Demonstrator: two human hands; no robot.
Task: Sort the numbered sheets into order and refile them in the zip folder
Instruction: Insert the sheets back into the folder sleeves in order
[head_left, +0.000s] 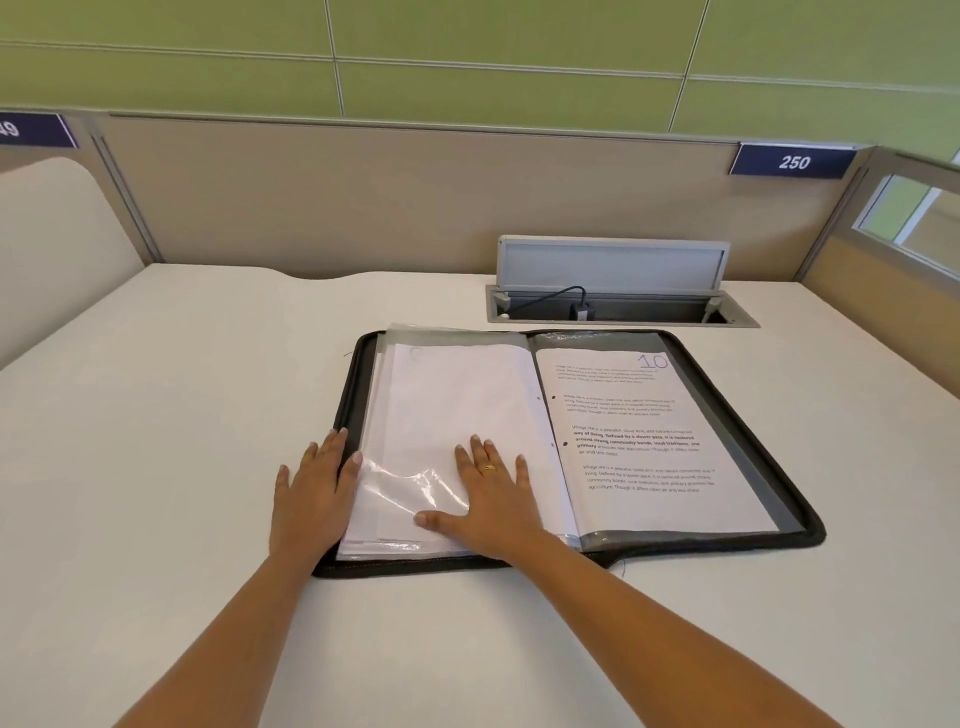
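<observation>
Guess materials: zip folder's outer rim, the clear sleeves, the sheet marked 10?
Zip folder rim: dark and matt, probably fabric or faux leather; a stitching line and a loose thread show.
Clear sleeves: thin glossy plastic film, going by the glare and wrinkles.
Sheet marked 10: plain white matt paper with printed text.

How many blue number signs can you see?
2. The 250 sign is on the partition, top right; the 49 sign is far left, cut off by the frame edge. Others may be hidden.
</observation>
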